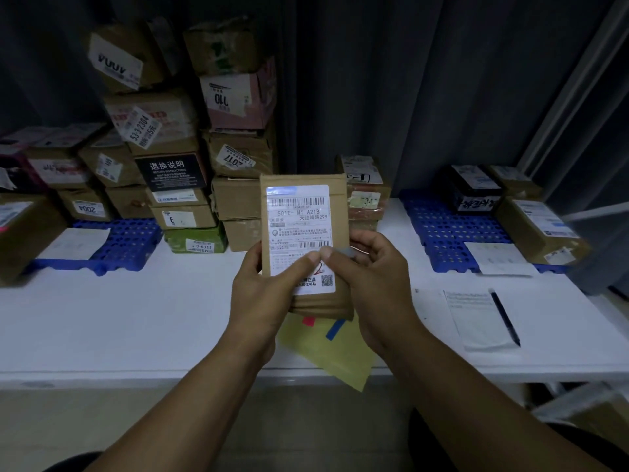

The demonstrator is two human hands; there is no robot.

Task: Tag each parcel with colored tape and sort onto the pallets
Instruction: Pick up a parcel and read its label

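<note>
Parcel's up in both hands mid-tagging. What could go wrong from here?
The pale strip under the thumb of the right hand lies by the lower barcode of the parcel that the left hand grips; it may block scanning.
The yellow sheet with spare tape strips overhangs the table edge; a forearm could knock it off.
In this dim light the strip's colour is unclear, so a wrong pallet is possible.
</note>
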